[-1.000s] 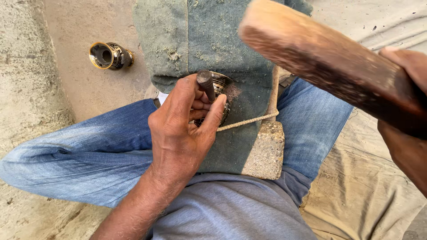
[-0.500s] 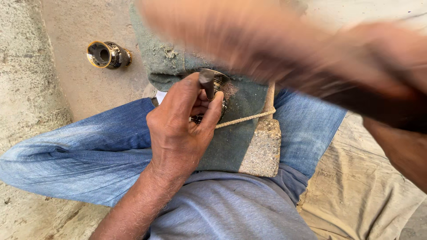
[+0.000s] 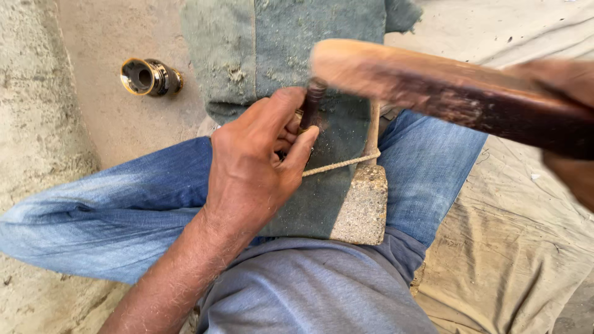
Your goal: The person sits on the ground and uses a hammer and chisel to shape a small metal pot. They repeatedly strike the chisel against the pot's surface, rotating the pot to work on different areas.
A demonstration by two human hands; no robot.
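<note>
My left hand (image 3: 257,164) grips a short dark metal punch (image 3: 312,102) upright, its lower end and the small metal piece under it hidden by my fingers. They rest on a green cloth (image 3: 278,43) draped over a stone block (image 3: 362,207) between my knees. My right hand (image 3: 566,117) at the right edge holds a thick wooden mallet (image 3: 433,93), blurred, with its pale head touching the top of the punch. A thin cord (image 3: 346,162) crosses the cloth beside my thumb.
A small brass-coloured cylindrical fitting (image 3: 148,77) lies on the sandy ground at the upper left. My legs in blue jeans (image 3: 117,210) spread to both sides. A beige tarp (image 3: 513,260) covers the ground on the right.
The mallet swung down from its raised position and its head now meets the top of the punch. My left hand stayed in place on the punch.
</note>
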